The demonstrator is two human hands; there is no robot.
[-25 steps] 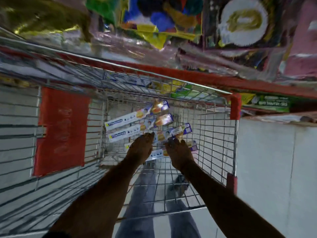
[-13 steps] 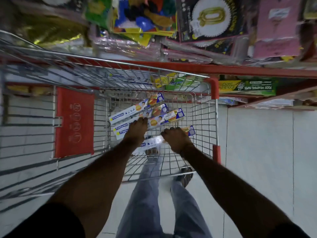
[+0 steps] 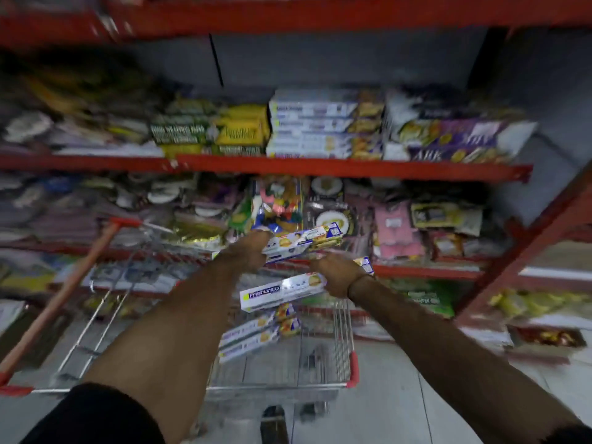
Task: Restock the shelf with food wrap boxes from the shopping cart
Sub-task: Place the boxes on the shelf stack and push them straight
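Observation:
My left hand (image 3: pixel 248 251) grips a white and blue food wrap box (image 3: pixel 304 240), raised above the wire shopping cart (image 3: pixel 346 344). My right hand (image 3: pixel 336 275) holds a second food wrap box (image 3: pixel 275 291) marked Freshwrapp, lower and closer to me. Two more matching boxes (image 3: pixel 253 336) lie in the cart basket below. On the upper red shelf (image 3: pixel 288 166) a stack of the same boxes (image 3: pixel 310 129) sits in the middle.
Green and yellow wrap boxes (image 3: pixel 211 131) stand left of the stack, purple boxes (image 3: pixel 448 139) right of it. The shelf below holds party goods in bags (image 3: pixel 278 206). The cart's red handle (image 3: pixel 61 296) runs at left. Tiled floor (image 3: pixel 400 411) lies at right.
Both hands have lifted out of the cart, each carrying a box up toward the shelves. My view has swung up from the cart basket to the shelving.

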